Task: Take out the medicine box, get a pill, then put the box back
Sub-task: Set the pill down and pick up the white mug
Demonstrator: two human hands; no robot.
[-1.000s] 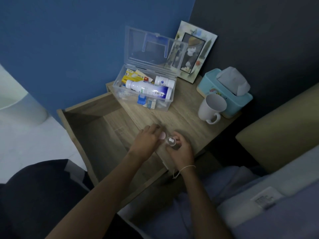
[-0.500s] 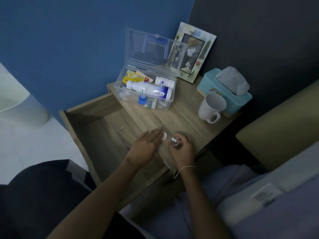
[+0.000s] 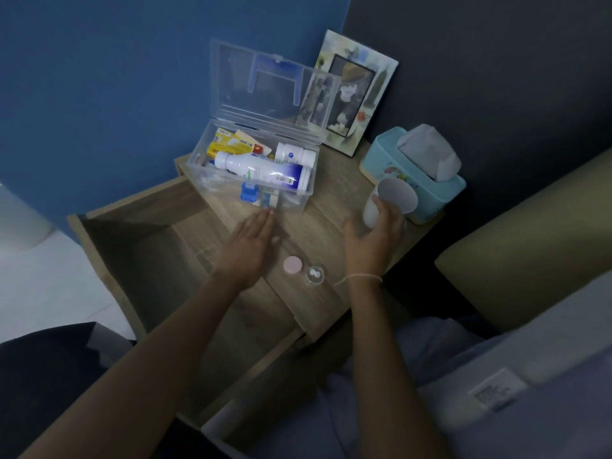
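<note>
The clear plastic medicine box [image 3: 299, 207] stands on the bedside table with its lid [image 3: 265, 84] swung up, holding a white bottle [image 3: 261, 172] and packets. A small clear pill container [image 3: 315, 275] with two white pills sits near the table's front edge, its pink cap [image 3: 291, 264] beside it on the left. My left hand [image 3: 252, 246] lies flat and open, fingertips just short of the box's front wall. My right hand [image 3: 374, 236] wraps around the white mug [image 3: 390, 202].
The wooden drawer [image 3: 149, 260] is pulled open on the left, in front of the table. A teal tissue box [image 3: 414, 175] sits behind the mug, a picture frame [image 3: 356, 94] leans on the wall. A beige cushion [image 3: 530, 233] lies on the right.
Both hands have left the pill container and cap, which now rest on the table. My right hand moved right to the mug; my left slid toward the box.
</note>
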